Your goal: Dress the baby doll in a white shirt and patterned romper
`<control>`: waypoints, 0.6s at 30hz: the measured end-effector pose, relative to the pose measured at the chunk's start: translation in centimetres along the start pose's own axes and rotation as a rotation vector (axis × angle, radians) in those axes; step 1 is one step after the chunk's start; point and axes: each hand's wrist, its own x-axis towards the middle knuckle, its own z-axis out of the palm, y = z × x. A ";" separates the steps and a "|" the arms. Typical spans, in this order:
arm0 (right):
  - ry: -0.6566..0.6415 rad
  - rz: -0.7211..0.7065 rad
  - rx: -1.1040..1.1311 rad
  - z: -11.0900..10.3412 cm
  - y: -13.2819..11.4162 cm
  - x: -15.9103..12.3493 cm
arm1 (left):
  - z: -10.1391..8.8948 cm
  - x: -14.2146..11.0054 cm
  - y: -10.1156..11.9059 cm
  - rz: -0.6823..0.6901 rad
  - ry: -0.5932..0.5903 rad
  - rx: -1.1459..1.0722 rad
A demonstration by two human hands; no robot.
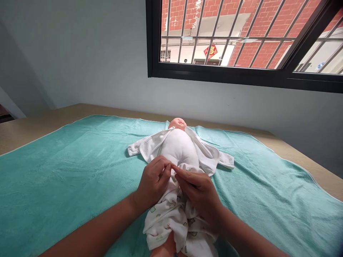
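A baby doll (178, 142) lies on its back on a teal towel (66, 171), head toward the wall. Its white printed romper (171, 217) is open over the chest and bunched around the legs. My left hand (154, 182) pinches the romper's fabric at the doll's waist, fingers closed. My right hand (199, 194) meets it fingertip to fingertip and grips the same fabric, resting on the doll's lap. One bare doll leg shows at the bottom edge.
The towel covers a wooden table (32, 125) that stands against a pale wall. A black-framed barred window (241, 39) is above, with a red brick building outside. The table's right edge (316, 167) runs diagonally.
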 end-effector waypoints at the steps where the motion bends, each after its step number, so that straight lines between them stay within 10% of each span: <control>1: -0.003 0.047 0.061 -0.1 -0.1 0.1 | 0.0 0.0 -0.1 0.024 -0.007 -0.014; 13: 0.031 0.277 0.327 -0.9 -0.8 0.4 | 0.1 -0.2 -0.5 0.111 -0.013 -0.054; 18: 0.052 0.135 0.304 -0.8 -1.2 0.8 | 0.0 0.0 -0.3 0.149 -0.020 -0.065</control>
